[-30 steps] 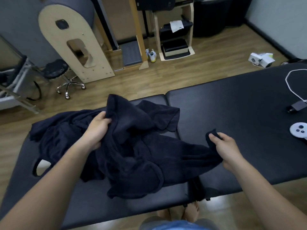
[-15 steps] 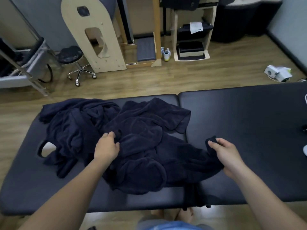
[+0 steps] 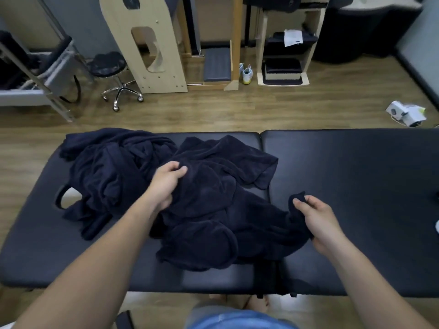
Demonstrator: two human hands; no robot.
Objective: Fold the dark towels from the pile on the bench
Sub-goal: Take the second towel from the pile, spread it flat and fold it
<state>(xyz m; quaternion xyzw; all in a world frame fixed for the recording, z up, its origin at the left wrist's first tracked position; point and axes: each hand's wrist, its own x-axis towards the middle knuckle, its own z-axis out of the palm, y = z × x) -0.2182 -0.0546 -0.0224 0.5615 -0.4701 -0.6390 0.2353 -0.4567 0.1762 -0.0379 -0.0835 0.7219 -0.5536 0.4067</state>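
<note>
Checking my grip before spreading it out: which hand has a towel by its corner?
The right hand pinches a towel corner above the bench; the left hand grips cloth in the middle of the pile.

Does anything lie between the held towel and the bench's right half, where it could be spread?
Nothing visible does. The right hand pinches a corner of the dark navy towel; the left hand grips its folds. The black padded bench right of them is bare except a white object at the frame edge.
</note>
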